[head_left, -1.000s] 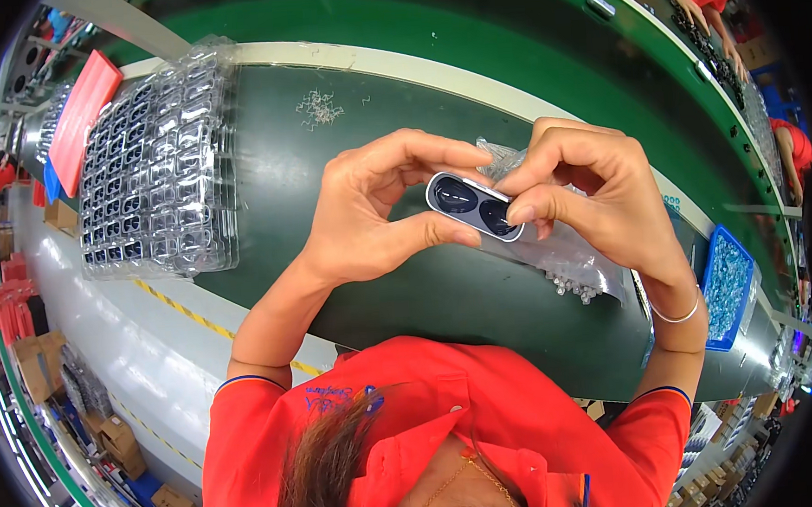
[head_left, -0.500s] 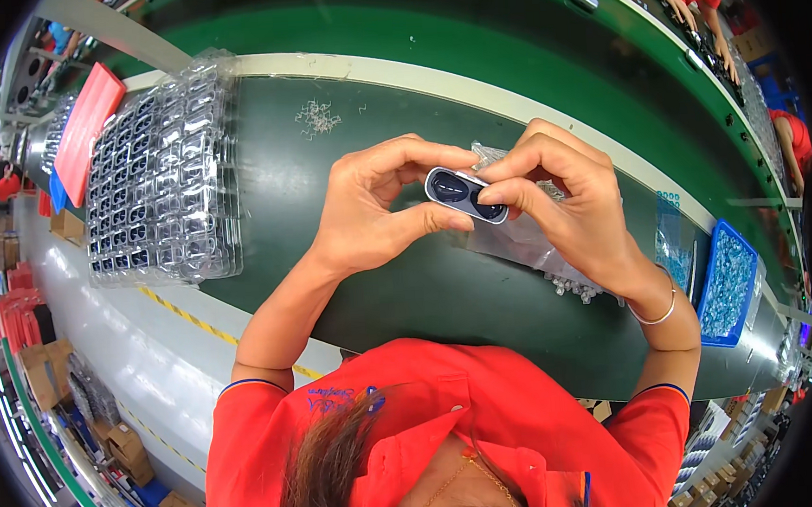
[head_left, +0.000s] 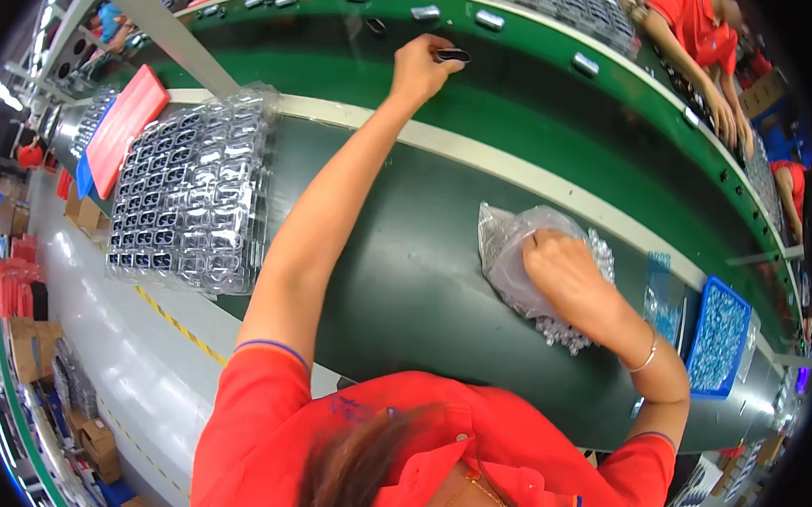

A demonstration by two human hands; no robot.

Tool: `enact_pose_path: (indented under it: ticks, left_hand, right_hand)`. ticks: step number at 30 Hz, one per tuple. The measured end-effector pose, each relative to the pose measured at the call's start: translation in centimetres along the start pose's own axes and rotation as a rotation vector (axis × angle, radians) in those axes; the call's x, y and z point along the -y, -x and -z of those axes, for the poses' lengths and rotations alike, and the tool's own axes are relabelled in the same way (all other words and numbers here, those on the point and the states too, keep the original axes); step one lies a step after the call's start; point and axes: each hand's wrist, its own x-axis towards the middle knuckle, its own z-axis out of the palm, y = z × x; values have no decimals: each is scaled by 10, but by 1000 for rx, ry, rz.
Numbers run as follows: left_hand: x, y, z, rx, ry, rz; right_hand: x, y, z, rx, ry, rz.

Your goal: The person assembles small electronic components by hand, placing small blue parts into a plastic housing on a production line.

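Observation:
Stretched far forward, my left hand is over the green conveyor belt. Its thumb and fingers grip a small oval case, dark inside with a pale rim. My right hand rests with curled fingers at the clear plastic bag on the dark green table. The fingertips point down into the bag, so whatever they hold is hidden. Small clear plastic pieces spill out around the bag.
Stacked clear trays with dark parts stand at the left, beside a red foam sheet. A blue bin of light-blue pieces sits at the right. Several silver cases lie on the belt. Across it, a co-worker's arms reach in.
Both hands held the oval case together before. My left hand has carried it forward over the belt. My right hand let go of it and moved down to the bag.

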Motion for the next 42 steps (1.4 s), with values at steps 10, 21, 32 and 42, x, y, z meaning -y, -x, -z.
enact_pose_path:
  ticks: [10, 21, 32, 42]
  left_hand:
    - [57, -48, -27, -4, -551, -222]
    - [-26, 104, 315, 149, -619, -82]
    - [57, 187, 443, 175, -890, -135]
    - [26, 179, 414, -8, -885, -316]
  right_hand:
    - [13, 18, -9, -98, -41, -27]
    - [33, 32, 18, -276, -54, -103]
    - [42, 41, 31, -185, -31, -124]
    - [38, 46, 41, -322, -57, -128]
